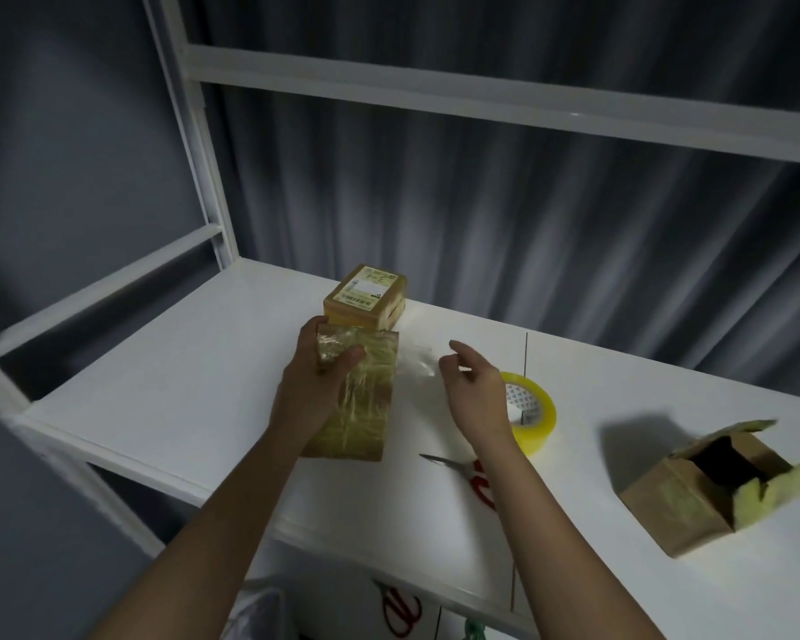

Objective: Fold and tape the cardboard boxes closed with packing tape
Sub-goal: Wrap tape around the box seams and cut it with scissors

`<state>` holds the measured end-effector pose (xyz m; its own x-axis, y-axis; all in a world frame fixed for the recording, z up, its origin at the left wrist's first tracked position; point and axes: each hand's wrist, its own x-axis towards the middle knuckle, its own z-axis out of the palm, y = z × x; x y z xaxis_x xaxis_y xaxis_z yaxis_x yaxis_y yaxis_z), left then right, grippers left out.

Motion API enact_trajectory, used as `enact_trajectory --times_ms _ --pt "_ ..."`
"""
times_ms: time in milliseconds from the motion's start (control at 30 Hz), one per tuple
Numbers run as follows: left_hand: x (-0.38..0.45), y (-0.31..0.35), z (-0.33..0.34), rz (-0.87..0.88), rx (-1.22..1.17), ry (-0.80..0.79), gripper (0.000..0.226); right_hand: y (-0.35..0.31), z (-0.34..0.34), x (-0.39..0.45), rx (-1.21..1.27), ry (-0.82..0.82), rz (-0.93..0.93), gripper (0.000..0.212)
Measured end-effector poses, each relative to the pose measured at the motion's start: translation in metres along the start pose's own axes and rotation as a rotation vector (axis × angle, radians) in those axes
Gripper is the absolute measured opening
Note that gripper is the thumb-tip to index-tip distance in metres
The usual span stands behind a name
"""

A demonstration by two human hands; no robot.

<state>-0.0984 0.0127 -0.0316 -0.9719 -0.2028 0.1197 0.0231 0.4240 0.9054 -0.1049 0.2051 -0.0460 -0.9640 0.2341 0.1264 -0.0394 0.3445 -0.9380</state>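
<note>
A taped cardboard box, wrapped in glossy clear tape, is seen lying flat on the white tabletop. Its far end is gripped by the left hand, the thumb curled over the top face and the fingers wrapped round the far left corner. The right hand is held above the table just right of this box, with loosely curved fingers and nothing in it.

Directly behind the held box, and touching or nearly touching it, a stack of sealed boxes is placed; a printed shipping label with a barcode is borne on the top one. Their contents cannot be seen.

At the right of the table, well apart from the others, an open cardboard box is set on its side, its flaps spread. The interior is dark, and whether anything is held inside cannot be told.

A roll of yellowish packing tape is laid flat just beyond the right wrist. Red-handled scissors are lying near the front edge, partly covered by the right forearm. A second pair of red scissors is visible on a lower level beneath the tabletop.

The table is framed by white metal shelving rails, and a dark pleated curtain is hung behind.
</note>
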Motion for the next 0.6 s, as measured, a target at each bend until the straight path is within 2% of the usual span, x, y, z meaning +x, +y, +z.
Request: enact_trajectory --times_ms 100,233,400,500,600 --pt "0.0 0.002 -0.002 0.011 -0.004 0.002 0.063 -0.017 -0.002 0.005 0.32 -0.088 0.096 0.013" --pt "0.0 0.006 -0.002 0.017 -0.007 -0.004 0.067 -0.027 0.002 0.006 0.383 -0.129 0.124 0.013" --pt "0.0 0.01 -0.003 0.035 0.025 -0.023 0.074 -0.024 0.005 0.013 0.226 -0.016 -0.031 0.017" --pt "-0.001 0.011 -0.004 0.063 0.047 -0.008 0.066 -0.022 0.005 0.016 0.184 0.016 -0.035 0.023" --pt "-0.002 0.016 -0.003 0.06 0.04 -0.006 0.073 -0.024 0.01 0.013 0.21 0.076 -0.04 0.023"
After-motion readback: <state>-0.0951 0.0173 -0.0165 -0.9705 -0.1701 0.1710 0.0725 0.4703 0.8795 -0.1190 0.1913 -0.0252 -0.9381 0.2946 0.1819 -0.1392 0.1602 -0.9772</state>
